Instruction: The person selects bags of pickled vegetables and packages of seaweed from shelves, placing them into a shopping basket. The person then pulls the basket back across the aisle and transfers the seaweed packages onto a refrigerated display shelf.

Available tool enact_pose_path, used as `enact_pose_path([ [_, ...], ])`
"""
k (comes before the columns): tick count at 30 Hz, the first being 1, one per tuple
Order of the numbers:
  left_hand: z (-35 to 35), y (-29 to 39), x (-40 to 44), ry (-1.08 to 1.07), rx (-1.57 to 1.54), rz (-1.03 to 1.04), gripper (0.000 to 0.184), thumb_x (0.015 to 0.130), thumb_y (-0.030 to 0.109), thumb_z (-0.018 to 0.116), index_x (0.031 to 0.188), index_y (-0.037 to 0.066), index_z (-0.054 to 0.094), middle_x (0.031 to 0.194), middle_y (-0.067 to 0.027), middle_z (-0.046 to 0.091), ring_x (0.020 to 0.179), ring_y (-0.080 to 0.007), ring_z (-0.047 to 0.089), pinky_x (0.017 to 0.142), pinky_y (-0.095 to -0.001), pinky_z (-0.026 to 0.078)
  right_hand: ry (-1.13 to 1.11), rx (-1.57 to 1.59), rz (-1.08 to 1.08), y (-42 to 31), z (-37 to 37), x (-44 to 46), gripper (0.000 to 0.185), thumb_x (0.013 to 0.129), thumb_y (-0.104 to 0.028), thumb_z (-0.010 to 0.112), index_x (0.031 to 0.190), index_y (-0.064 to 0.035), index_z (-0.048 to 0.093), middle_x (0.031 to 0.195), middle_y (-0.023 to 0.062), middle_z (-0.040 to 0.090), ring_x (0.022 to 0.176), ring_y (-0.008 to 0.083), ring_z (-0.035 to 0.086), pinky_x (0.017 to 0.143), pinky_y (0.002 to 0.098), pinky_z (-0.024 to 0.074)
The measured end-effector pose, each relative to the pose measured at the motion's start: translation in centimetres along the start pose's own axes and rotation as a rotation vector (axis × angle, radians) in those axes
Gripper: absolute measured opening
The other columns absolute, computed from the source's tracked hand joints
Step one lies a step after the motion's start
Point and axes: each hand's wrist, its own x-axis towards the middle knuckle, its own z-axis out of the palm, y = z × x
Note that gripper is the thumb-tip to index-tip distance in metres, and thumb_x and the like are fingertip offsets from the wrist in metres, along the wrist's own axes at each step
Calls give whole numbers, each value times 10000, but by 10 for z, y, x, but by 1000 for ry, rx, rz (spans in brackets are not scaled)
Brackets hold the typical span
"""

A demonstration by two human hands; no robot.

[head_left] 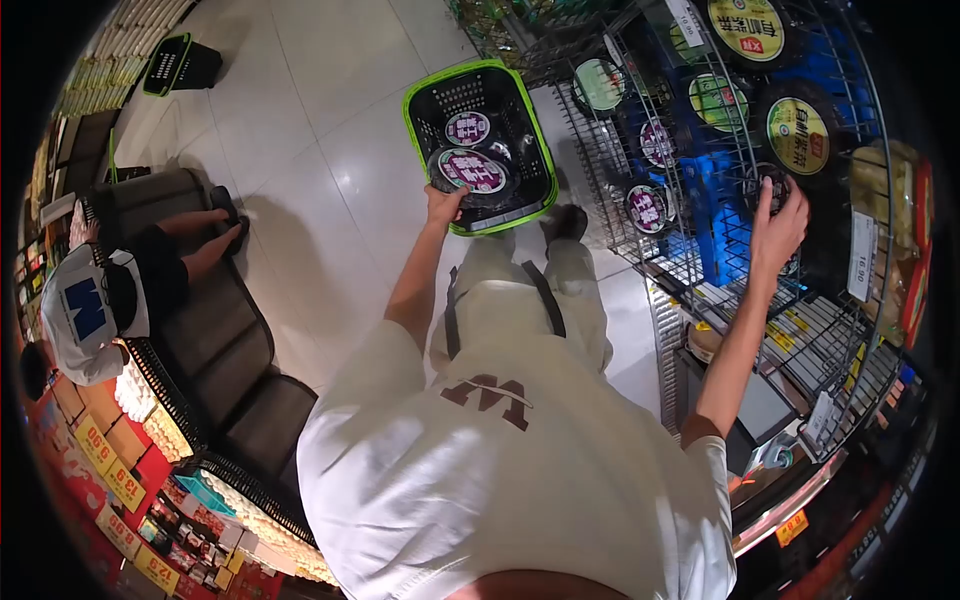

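Note:
My left hand (pixel 445 204) is at the near left side of a black shopping basket (pixel 548 140) with a bright green rim. Its fingers are closed on the edge of a round clear-lidded tub with a purple label (pixel 472 170), which overlaps the rim. Behind it, a smaller purple-labelled tub (pixel 467 128) lies inside the basket. To the right, my right hand (pixel 780 225) reaches into a wire rack (pixel 700 250), its fingers curled around a small dark round tub (pixel 764 188). Part of that tub is hidden by the fingers.
Round tubs with yellow labels (pixel 798 135), green labels (pixel 718 103) and purple labels (pixel 646 209) fill the rack. A seated person (pixel 95 300) is on the left beside dark padded seats (pixel 215 330). Another basket (pixel 185 66) stands on the tiled floor (pixel 330 120).

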Motion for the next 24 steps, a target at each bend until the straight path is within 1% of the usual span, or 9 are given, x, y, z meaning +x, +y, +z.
enact_pose_path([
  [1, 7, -25, 14, 78, -14, 23, 778, 697, 267, 865, 1164, -7, 307, 829, -155, 616, 452, -175, 561, 352, -287, 449, -55, -14, 61, 11, 10, 4, 482, 982, -465, 552, 1150, -25, 650, 1128, 177, 645, 1070, 370, 602, 908, 446, 452],
  [4, 25, -52, 35, 136, -47, -283, 785, 695, 270, 880, 1164, 16, 304, 861, -162, 622, 447, -179, 548, 358, -302, 460, -458, 198, 403, 39, 33, 10, 571, 1022, -515, 419, 1040, 7, 650, 819, 219, 673, 836, 419, 644, 793, 445, 481],
  [10, 63, -98, 85, 22, -115, -459, 682, 790, 186, 807, 1232, 14, 315, 896, -160, 641, 485, -196, 617, 364, -320, 487, -332, 94, 299, 28, 33, 3, 493, 1037, -439, 454, 945, 0, 659, 721, 159, 663, 655, 259, 647, 637, 388, 468],
  [13, 78, -98, 90, -18, -143, -363, 559, 835, 121, 755, 1214, 12, 361, 896, -156, 645, 502, -206, 637, 368, -331, 500, -312, 117, 325, 25, 36, 0, 471, 1038, -416, 476, 936, 9, 652, 700, 127, 649, 619, 218, 610, 626, 356, 461],
  [15, 78, -79, 80, -102, -265, -260, 438, 867, 32, 693, 1220, 3, 436, 931, -159, 637, 589, -208, 671, 498, -305, 568, -348, 120, 340, 29, 35, 0, 502, 1041, -439, 467, 970, 21, 656, 745, 117, 662, 655, 198, 604, 662, 338, 468],
  [17, 83, -92, 87, -98, -489, -308, 368, 879, 76, 675, 1188, 5, 488, 906, -128, 624, 688, -214, 681, 612, -327, 587, -369, 86, 322, 31, 35, 0, 482, 1040, -424, 475, 958, 16, 654, 732, 119, 653, 635, 197, 587, 638, 341, 458],
  [20, 71, -123, 117, -307, -264, -396, 313, 895, 182, 644, 1148, 34, 536, 884, -78, 605, 723, -203, 655, 652, -351, 569, -344, 58, 246, 31, 35, -1, 442, 1033, -403, 490, 946, -6, 663, 681, 138, 628, 591, 253, 583, 598, 379, 447],
  [23, 72, -76, 81, -371, 100, -432, 327, 904, 284, 601, 1152, 76, 555, 843, -41, 589, 669, -194, 617, 604, -359, 539, -305, 37, 202, 32, 35, 0, 412, 1014, -413, 520, 966, -37, 682, 696, 186, 631, 597, 353, 583, 587, 424, 446],
  [24, 68, -116, 104, -521, 194, -333, 319, 905, 324, 586, 1128, 96, 585, 805, -23, 581, 674, -211, 620, 613, -370, 539, -301, 30, 211, 29, 34, 0, 408, 1010, -417, 526, 975, -43, 685, 710, 194, 637, 608, 367, 588, 591, 432, 447],
])
